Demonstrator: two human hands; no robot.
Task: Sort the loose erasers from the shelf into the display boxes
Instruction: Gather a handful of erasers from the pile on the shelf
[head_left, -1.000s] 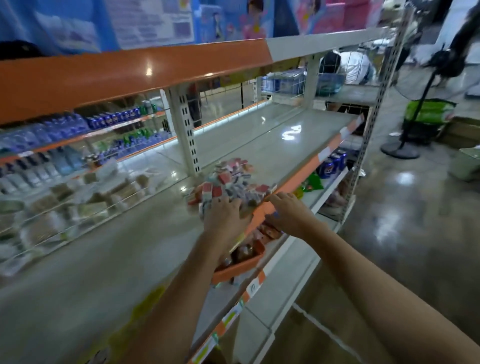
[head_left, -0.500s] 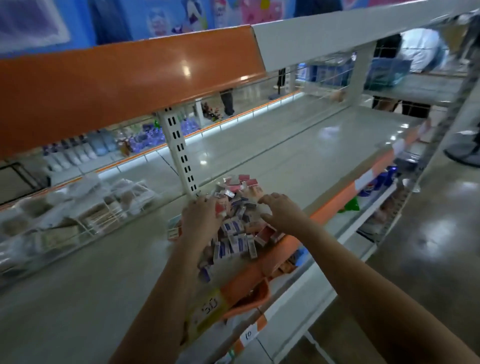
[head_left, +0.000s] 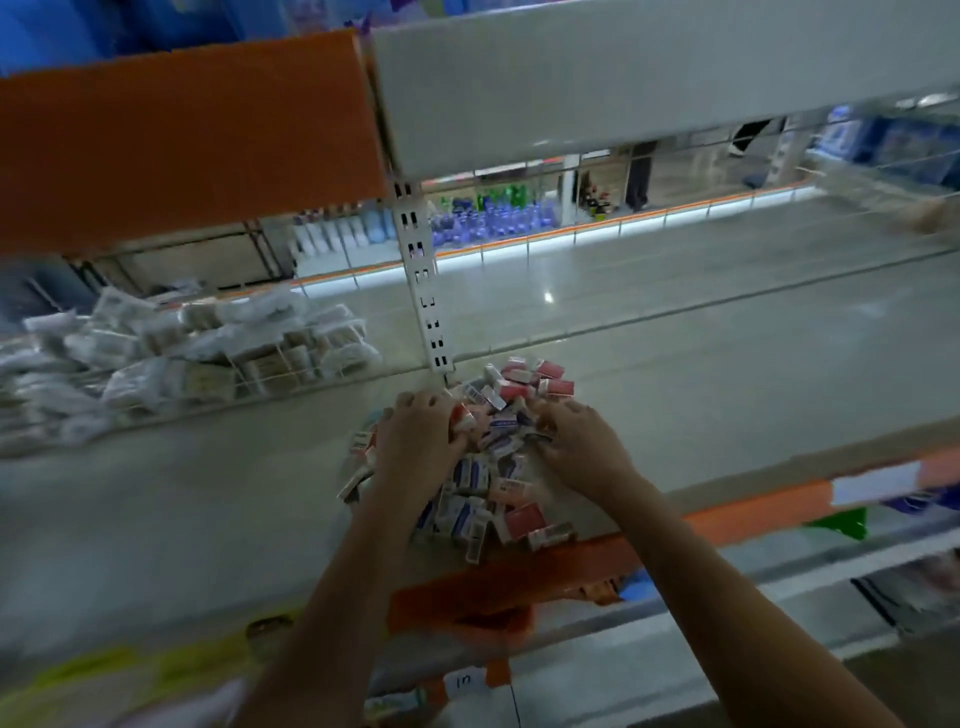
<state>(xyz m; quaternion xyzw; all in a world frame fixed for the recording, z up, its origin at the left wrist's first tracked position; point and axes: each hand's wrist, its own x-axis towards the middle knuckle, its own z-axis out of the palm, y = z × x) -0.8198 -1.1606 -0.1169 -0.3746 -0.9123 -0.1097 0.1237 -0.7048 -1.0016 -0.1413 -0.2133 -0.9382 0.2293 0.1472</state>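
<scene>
Head view, blurred by motion. Grey shelf with orange front edge runs across, white slotted upright at its back. Wire basket of clear-wrapped packets sits on the shelf's left part. Pile of loose erasers, red and blue-white sleeves, lies on the shelf near the front edge, just right of the upright. Left hand on the pile's left side, grip curled around several erasers. Right hand on the right side, fingers bent into the pile; cannot tell whether its grip holds any.
</scene>
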